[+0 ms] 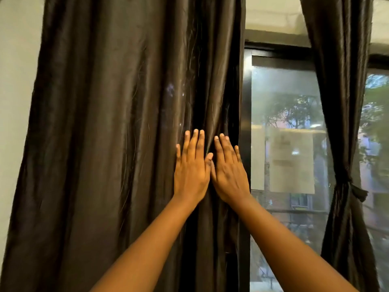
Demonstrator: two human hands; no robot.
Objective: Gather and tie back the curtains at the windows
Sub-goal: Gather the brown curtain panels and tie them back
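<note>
Head view: left hand (190,171) and right hand (229,173) lie flat, fingers straight, on dark curtain (109,133); window (288,127) at 3 o'clock, beside tied curtain (345,144).

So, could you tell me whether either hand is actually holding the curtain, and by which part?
Nothing is held: the left hand and right hand lie flat on the hanging dark curtain near its right edge.
</note>
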